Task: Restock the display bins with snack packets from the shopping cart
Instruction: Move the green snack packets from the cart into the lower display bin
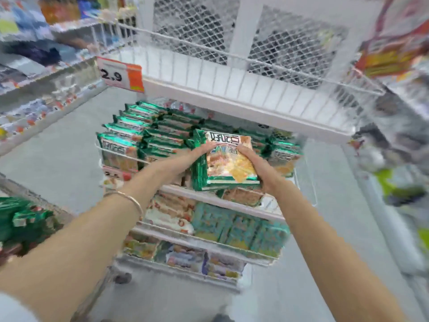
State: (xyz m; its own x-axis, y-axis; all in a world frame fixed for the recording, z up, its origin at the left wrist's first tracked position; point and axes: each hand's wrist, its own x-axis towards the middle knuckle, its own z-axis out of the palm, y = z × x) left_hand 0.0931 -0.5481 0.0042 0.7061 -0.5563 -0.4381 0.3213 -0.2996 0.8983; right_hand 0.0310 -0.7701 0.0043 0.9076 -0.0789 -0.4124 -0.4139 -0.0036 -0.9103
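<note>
Stack of snack packets (pixel 228 165) pressed between both my hands, over the display bin (pixel 99 148).
My left grip (pixel 197 152) is spread flat, fingers straight against the stack's left side. My right grip (pixel 256 167) curls round its right edge, thumb on top. The stack sits at the bin's front, among rows of matching green packets (pixel 139 133).

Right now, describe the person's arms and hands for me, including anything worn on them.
The left hand and right hand are bare: no gloves, no rings that I can make out. A thin, pale metallic bangle circles the left wrist; the right wrist carries nothing visible. Both forearms are uncovered; a scrap of light sleeve shows at the lower left corner.
</note>
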